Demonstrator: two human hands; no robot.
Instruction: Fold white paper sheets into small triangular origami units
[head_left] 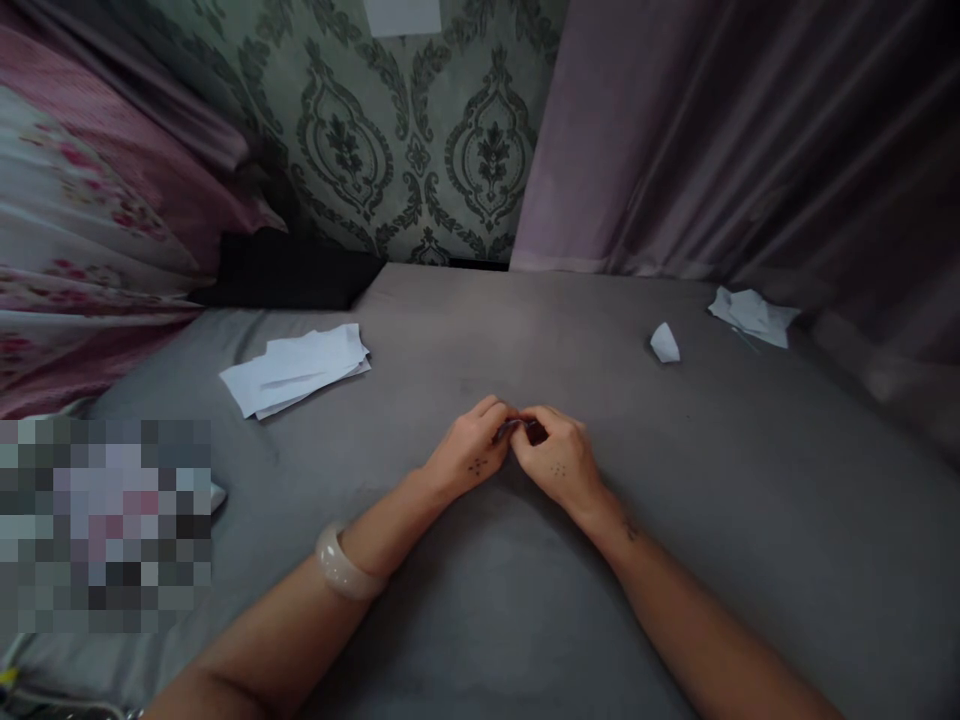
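Note:
My left hand (476,440) and my right hand (559,448) meet over the middle of the grey sheet, fingertips close together. Pinched between them is a small, thin, pale piece that looks like paper (514,424). Most of it is hidden behind the fingers, so its shape cannot be made out. Both hands are closed, with thumbs and forefingers pressed together. A pale bangle (343,566) sits on my left forearm.
A stack of white paper sheets (300,370) lies on the left of the grey bed sheet (465,330). One small folded paper (664,343) and several crumpled papers (754,316) lie to the right. Behind are a black folded item (292,275), patterned wall and curtains (675,130).

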